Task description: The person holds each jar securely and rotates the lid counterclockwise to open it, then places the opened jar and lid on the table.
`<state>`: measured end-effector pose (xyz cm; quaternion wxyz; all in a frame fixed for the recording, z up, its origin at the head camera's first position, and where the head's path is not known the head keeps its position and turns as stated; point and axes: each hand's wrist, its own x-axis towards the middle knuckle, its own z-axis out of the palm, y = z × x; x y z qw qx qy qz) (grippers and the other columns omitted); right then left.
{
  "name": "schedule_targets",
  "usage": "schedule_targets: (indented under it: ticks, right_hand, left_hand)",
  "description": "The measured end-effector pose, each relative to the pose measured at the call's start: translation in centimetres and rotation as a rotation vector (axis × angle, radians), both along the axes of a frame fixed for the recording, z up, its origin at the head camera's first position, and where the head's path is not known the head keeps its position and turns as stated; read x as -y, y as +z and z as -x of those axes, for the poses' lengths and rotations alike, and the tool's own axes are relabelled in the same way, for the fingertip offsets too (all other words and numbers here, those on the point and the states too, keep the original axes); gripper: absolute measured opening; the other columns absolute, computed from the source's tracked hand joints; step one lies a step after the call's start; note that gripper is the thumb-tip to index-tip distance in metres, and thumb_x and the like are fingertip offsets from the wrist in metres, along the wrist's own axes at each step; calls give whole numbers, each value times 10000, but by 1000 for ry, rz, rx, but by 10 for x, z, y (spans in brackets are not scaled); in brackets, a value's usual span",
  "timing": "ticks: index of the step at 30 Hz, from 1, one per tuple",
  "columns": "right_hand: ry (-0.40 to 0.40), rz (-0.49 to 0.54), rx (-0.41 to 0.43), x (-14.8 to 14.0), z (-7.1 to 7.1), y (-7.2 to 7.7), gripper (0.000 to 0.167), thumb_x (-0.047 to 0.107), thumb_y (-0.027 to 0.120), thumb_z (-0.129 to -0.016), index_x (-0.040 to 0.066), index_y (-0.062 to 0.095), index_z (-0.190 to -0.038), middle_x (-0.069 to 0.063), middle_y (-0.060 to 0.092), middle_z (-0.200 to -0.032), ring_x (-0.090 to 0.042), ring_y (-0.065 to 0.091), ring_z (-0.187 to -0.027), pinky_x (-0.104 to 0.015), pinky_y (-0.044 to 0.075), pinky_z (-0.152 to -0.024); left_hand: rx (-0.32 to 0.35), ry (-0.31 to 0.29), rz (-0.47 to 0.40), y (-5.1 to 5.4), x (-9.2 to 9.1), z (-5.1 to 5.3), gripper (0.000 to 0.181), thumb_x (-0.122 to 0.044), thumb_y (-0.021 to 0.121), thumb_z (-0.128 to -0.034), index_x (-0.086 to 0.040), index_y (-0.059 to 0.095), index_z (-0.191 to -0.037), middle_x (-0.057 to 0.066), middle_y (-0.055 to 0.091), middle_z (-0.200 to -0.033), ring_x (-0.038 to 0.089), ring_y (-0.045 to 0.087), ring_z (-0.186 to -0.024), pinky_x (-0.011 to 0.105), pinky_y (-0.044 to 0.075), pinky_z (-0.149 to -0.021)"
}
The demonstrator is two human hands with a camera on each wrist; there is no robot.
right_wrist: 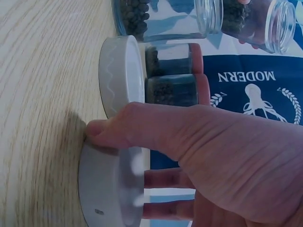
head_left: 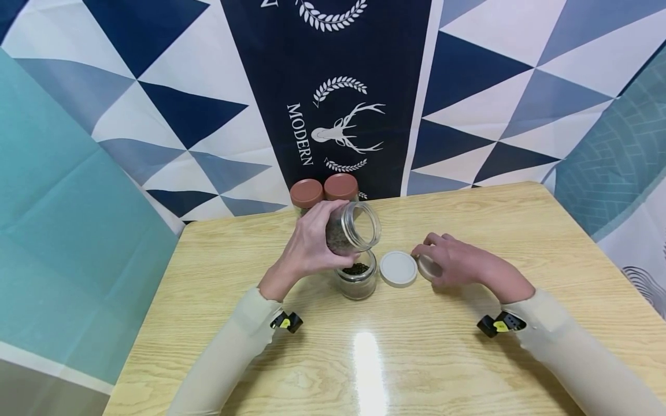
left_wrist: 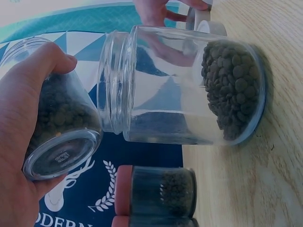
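My left hand (head_left: 308, 240) grips an open glass jar (head_left: 339, 232) with dark contents, tilted so that its mouth faces right. Just below it, a second open glass jar (head_left: 357, 286) stands upright on the table. Dark round pellets (left_wrist: 232, 87) fill the bottom of that lower jar in the left wrist view. On the right, my right hand (head_left: 462, 263) holds a white lid (right_wrist: 102, 182) by its rim, thumb on one side and fingers on the other. Another white lid (head_left: 398, 268) lies on the wood between that hand and the lower jar.
Behind my left hand, two jars with reddish-brown lids (head_left: 341, 186) stand against the patterned cloth (head_left: 359, 52) at the table's back edge. Light wood (head_left: 322, 364) makes up the tabletop. A teal surface (head_left: 62, 231) rises on the left.
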<state>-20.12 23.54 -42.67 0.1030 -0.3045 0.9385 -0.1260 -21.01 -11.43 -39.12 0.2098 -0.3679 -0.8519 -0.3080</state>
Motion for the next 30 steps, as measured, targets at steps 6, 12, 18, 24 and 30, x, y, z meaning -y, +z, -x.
schedule_targets:
  ticks: [6, 12, 18, 24, 30]
  right_hand:
    - [-3, -24, -5, 0, 1, 3, 780, 215, 989, -715, 147, 707, -1439, -202, 663, -1336, -340, 637, -1075, -542, 620, -892]
    - [-15, -63, -2, 1, 0, 8, 831, 297, 1001, -722, 148, 692, -1479, -226, 657, -1404, -397, 658, -1132, -590, 635, -878]
    - [-67, -140, -49, 1, -1, 15, 841, 348, 977, -752, 201, 672, -1522, -205, 636, -1504, -449, 669, -1227, -618, 646, -771]
    - [-66, -140, -68, 0, -3, 17, 830, 354, 988, -748, 217, 688, -1509, -194, 645, -1503, -434, 674, -1210, -590, 636, -747]
    - [-62, -135, -70, -1, -4, 16, 840, 353, 1003, -734, 220, 692, -1504, -194, 647, -1494, -428, 670, -1198, -576, 631, -737]
  left_hand:
    - [0, 1, -1, 0, 0, 0, 995, -301, 1037, -684, -1, 582, -1516, 165, 725, -1397, 312, 720, -1295, 493, 624, -1143]
    - [-9, -8, -9, 1, 1, 2, 1006, -298, 1032, -676, 3, 574, -1519, 166, 721, -1396, 314, 713, -1294, 498, 615, -1155]
    - [-41, -14, -45, 4, 1, 4, 1001, -290, 1042, -666, 8, 583, -1503, 168, 718, -1387, 308, 707, -1266, 489, 619, -1142]
    - [-16, -12, -87, 5, 3, 3, 1000, -277, 1052, -674, 12, 583, -1509, 173, 719, -1396, 321, 713, -1274, 489, 631, -1125]
    - [13, 12, -148, 1, 10, 0, 987, -265, 1048, -678, 15, 587, -1505, 180, 734, -1384, 350, 732, -1271, 529, 635, -1098]
